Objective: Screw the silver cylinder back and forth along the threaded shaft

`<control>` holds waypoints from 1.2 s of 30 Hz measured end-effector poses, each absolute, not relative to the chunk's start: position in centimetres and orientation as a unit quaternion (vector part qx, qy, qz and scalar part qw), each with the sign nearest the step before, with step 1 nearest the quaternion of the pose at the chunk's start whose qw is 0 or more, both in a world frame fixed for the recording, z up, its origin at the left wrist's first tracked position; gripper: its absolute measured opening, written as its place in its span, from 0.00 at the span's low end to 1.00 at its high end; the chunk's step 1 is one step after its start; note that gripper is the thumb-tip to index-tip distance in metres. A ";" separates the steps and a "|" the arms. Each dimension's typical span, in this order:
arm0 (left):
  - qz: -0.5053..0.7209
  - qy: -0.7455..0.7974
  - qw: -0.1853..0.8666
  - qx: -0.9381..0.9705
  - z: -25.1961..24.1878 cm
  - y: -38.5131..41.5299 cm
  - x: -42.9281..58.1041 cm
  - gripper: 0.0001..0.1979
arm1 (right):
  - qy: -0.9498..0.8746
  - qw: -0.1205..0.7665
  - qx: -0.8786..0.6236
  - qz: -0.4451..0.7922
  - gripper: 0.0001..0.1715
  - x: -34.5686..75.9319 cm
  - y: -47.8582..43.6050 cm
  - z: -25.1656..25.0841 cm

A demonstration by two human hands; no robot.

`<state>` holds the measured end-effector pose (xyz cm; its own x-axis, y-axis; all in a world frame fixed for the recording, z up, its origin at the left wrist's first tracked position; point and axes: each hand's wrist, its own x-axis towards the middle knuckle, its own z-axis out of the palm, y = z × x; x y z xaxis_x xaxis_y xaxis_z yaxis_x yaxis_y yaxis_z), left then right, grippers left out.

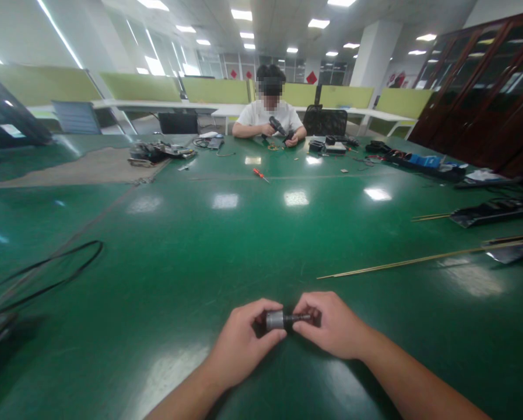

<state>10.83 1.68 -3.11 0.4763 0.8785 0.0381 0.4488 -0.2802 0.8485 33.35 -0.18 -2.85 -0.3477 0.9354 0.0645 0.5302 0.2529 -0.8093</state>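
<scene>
Close in front of me is a small grey metal cylinder (275, 319) with a thinner dark, ridged shaft (296, 318) pointing right. Around the cylinder my left hand (244, 335) is closed, thumb below and fingers above. My right hand (333, 326) is closed about the shaft's end, its fingertips at the shaft. The piece is held lengthwise from left to right, low over the green tabletop (200, 251). Its exact kind is too small to make out, and my fingers hide parts of both ends.
Thin brass-coloured rods (375, 268) lie to the right, near dark trays. A black cable loop (81, 262) is at the left. Farther off lies an orange screwdriver (260, 174). Across the table a person (267, 116) holds a power drill (277, 125).
</scene>
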 end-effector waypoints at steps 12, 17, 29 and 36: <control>0.259 0.448 0.408 0.752 -2.8 1.7 10.9 0.12 | -0.742 0.285 -0.493 0.354 0.02 33.4 -0.1 -3.1; 0.261 0.448 0.413 0.749 -2.6 1.7 11.0 0.12 | -0.743 0.283 -0.492 0.356 0.02 33.5 -0.2 -3.0; 0.259 0.460 0.424 0.736 -2.7 1.6 10.9 0.12 | -0.737 0.289 -0.491 0.364 0.02 33.5 -0.2 -2.8; 0.261 0.455 0.426 0.737 -2.6 1.6 11.0 0.12 | -0.741 0.278 -0.498 0.354 0.02 33.6 -0.1 -2.6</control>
<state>10.99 1.59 -2.59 0.4493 0.8934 -0.0027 0.4489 -0.2231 0.8652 33.55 -0.14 -2.63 -0.3496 0.9351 0.0586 0.5413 0.2526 -0.8020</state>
